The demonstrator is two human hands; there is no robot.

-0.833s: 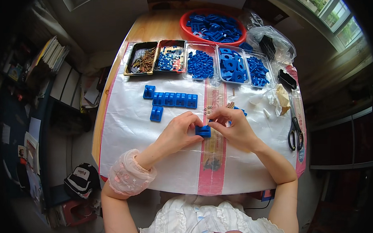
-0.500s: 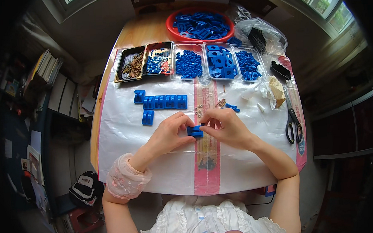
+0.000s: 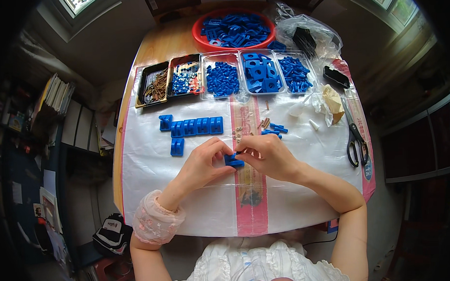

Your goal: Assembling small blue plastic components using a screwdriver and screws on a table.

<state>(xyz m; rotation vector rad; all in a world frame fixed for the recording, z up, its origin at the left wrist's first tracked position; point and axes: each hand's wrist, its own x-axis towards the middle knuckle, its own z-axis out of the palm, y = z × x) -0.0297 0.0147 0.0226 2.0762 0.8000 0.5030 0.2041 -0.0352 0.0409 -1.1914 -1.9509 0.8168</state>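
A blue plastic block (image 3: pixel 234 163) rests on the table in front of me, tilted slightly. My left hand (image 3: pixel 204 160) grips its left side between thumb and fingers. Above the block's right part, my right hand (image 3: pixel 267 157) is closed in a pinch. Something small and dark shows at those fingertips, too small to name. Beyond my left hand lie a row of blue blocks (image 3: pixel 197 126), a single block (image 3: pixel 177 147) nearer me and another block (image 3: pixel 165 122) at the far left. Small nuts (image 3: pixel 238 130), brass-coloured pins (image 3: pixel 266 123) and small blue plastic parts (image 3: pixel 275 130) lie past my right hand.
Trays of brass screws (image 3: pixel 156 87), metal hardware (image 3: pixel 185 79) and blue parts (image 3: pixel 222 80) line the back. Behind them stands a red basin (image 3: pixel 198 40) of blue pieces. Black-handled scissors (image 3: pixel 355 145), crumpled paper (image 3: pixel 333 104) and a plastic bag (image 3: pixel 326 33) are at right.
My right fingertips have moved slightly left over the block, which is now more tilted. The whole view has shifted a little. My left hand keeps its grip.
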